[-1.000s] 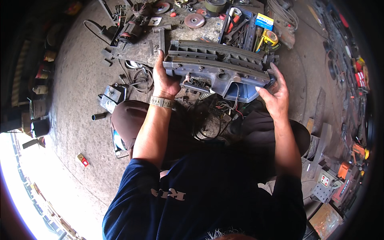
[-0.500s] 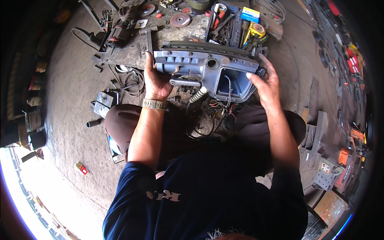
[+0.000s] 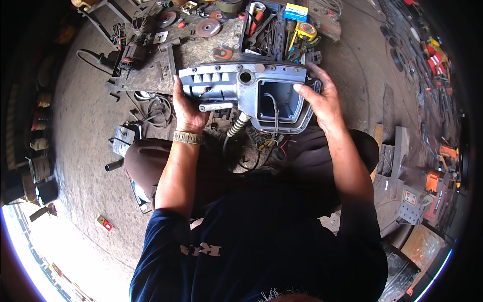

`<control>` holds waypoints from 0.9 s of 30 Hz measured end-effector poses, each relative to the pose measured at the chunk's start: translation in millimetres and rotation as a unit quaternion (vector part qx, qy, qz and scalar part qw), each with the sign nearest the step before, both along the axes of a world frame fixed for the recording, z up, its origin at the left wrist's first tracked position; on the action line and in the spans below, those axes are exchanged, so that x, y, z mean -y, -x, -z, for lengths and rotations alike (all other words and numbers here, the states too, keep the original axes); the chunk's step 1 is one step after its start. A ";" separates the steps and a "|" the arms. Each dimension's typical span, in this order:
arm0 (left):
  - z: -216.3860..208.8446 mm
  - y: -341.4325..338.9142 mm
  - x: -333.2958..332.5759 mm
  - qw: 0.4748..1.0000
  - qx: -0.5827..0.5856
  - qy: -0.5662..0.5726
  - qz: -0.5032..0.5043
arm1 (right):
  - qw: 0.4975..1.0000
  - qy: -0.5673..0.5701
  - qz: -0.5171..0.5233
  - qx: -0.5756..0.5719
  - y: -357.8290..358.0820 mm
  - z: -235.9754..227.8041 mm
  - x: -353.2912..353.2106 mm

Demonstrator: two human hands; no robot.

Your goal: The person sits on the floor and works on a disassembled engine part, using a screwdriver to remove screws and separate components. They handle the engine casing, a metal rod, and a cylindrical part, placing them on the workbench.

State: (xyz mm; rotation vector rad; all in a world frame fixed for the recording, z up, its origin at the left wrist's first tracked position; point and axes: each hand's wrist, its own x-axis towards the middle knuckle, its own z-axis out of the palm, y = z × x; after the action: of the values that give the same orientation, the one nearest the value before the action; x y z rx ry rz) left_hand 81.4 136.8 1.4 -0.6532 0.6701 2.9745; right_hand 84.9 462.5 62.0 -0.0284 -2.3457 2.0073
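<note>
Between my two hands is a grey metal machine housing point(image 3: 246, 100), held up over my lap. It has a row of slots, a round hole, and a square open compartment point(image 3: 284, 103) on the right with a thin cable inside. A bar-shaped lever point(image 3: 216, 106) sticks out at its lower left, and a ribbed cable sleeve point(image 3: 239, 124) hangs underneath. My left hand point(image 3: 189, 110) is closed around the left end, fingers hidden behind it. My right hand point(image 3: 324, 100) grips the right end, with the thumb on the compartment's rim and the fingers behind.
Beyond the housing, a low worktop point(image 3: 193, 53) carries grinding discs point(image 3: 208, 27), a hammer point(image 3: 171, 53), a toolbox point(image 3: 261, 30) full of hand tools and a yellow tape measure point(image 3: 306, 31). Loose wires point(image 3: 266, 143) lie below the housing. A metal tube point(image 3: 114, 165) rests left of my knee.
Both hands have tilted the housing, so its front face and open compartment turn up more toward me. The dark strip along its top edge has gone from sight. The whole view has shifted slightly.
</note>
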 end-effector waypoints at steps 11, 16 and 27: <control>6.0 -2.0 9.2 0.996 -0.001 -0.038 -0.079 | 0.954 -0.151 -0.046 -0.256 -6.2 -16.4 12.2; 14.3 2.4 12.4 0.995 -0.023 -0.026 -0.093 | 0.954 -0.162 -0.039 -0.249 -6.7 -15.2 16.4; -3.2 -5.0 7.0 0.993 0.046 -0.057 -0.090 | 0.983 0.177 -0.025 -0.042 -5.0 -25.3 18.0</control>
State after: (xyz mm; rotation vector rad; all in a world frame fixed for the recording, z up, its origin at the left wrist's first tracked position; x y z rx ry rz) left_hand 86.4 129.8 4.6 -0.8794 0.4543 3.0918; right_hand 89.9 444.5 87.3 0.0995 -1.9309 2.3710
